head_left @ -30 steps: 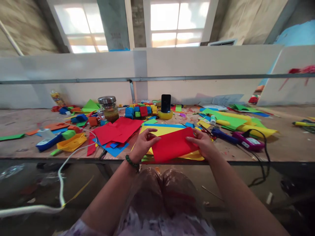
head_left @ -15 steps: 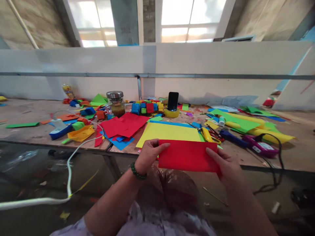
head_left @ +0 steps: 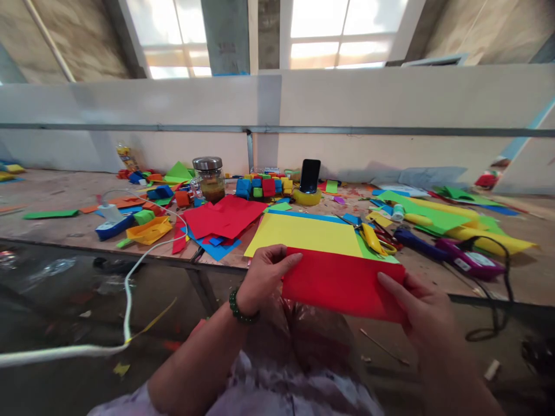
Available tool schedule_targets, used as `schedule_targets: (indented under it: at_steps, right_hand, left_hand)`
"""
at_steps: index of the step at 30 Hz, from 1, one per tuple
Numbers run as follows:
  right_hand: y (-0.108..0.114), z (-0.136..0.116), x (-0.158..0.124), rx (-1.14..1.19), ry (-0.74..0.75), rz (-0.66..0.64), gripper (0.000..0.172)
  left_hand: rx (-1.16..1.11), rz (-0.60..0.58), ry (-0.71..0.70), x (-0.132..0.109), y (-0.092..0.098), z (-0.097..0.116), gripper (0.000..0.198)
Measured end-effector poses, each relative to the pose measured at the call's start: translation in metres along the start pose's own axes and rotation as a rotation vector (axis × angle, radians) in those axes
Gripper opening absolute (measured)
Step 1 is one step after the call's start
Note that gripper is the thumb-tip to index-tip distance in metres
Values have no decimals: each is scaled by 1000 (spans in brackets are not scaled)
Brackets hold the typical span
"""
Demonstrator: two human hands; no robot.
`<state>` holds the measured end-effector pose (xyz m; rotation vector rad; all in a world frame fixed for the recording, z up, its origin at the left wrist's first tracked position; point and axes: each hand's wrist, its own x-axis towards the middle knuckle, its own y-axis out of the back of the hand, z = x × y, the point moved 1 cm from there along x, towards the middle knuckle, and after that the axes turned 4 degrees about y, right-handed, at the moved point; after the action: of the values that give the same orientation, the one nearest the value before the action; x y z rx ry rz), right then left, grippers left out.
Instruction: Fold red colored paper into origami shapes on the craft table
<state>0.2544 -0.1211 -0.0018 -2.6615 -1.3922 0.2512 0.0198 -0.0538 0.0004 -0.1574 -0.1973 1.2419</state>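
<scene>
A folded-looking strip of red paper (head_left: pixel 338 283) is stretched between my two hands, over my lap at the table's front edge. My left hand (head_left: pixel 266 274) pinches its left end, thumb on top. At the right end my right hand (head_left: pixel 422 300) grips it, thumb on the near face and fingers behind. Just beyond the strip lies a yellow sheet (head_left: pixel 310 231) over a blue sheet (head_left: pixel 338 219). Yellow-handled scissors (head_left: pixel 373 240) rest to the right of these. Left of the yellow sheet are loose red sheets (head_left: pixel 225 216).
A glass jar mug (head_left: pixel 208 182), several paper cubes (head_left: pixel 269 186) and a phone (head_left: pixel 310 175) on a yellow base stand at the back. At right lies a purple device (head_left: pixel 470 260) with a dark blue handle. A white cable (head_left: pixel 129 306) hangs off the left front edge.
My right hand has moved slightly right and down, tilting the red paper down at its right end. My left hand stays pinched on it. The view has shifted a little.
</scene>
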Motion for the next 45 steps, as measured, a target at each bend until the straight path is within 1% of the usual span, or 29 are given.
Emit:
schedule_targets:
  at_steps: [3, 7, 9, 11, 14, 17, 22, 27, 30, 34, 38, 42, 45]
  right_hand:
    - [1, -4, -4, 36, -35, -19, 36]
    - [8, -6, -4, 9, 4, -93, 36]
    - [12, -5, -4, -14, 27, -94, 34]
    - [14, -5, -5, -33, 57, -62, 30]
    - [12, -8, -12, -59, 118, -66, 28]
    - [8, -13, -19, -55, 175, -83, 30]
    - [5, -16, -26, -51, 197, -117, 29]
    - [10, -12, -26, -95, 220, -139, 30]
    - [10, -11, -26, -98, 205, -161, 31]
    - [8, -12, -27, -107, 193, -159, 31]
    - [7, -14, -27, -176, 259, -140, 33]
    - [5, -18, -20, -267, 354, -136, 32]
    - [-3, -28, 4, -378, 451, -153, 31]
  left_hand:
    - [8, -1, -16, -3, 0, 3, 34]
    - [45, 3, -33, -7, -2, 9, 33]
    - [65, 0, -31, -8, -2, 11, 34]
    - [86, 5, -19, -10, -1, 13, 35]
    - [100, 55, 23, -12, 3, 11, 35]
    - [78, 95, 50, -11, 10, 6, 34]
    - [13, 93, 105, -11, 16, -1, 34]
    - [-10, 93, 160, -18, 16, 3, 35]
    - [11, 111, 164, -20, 17, 5, 37]
    - [16, 128, 160, -20, 18, 5, 37]
    - [57, 129, 138, -20, 18, 6, 36]
    - [138, 135, 81, -16, 22, 11, 37]
    - [228, 112, 25, 3, 28, 19, 38]
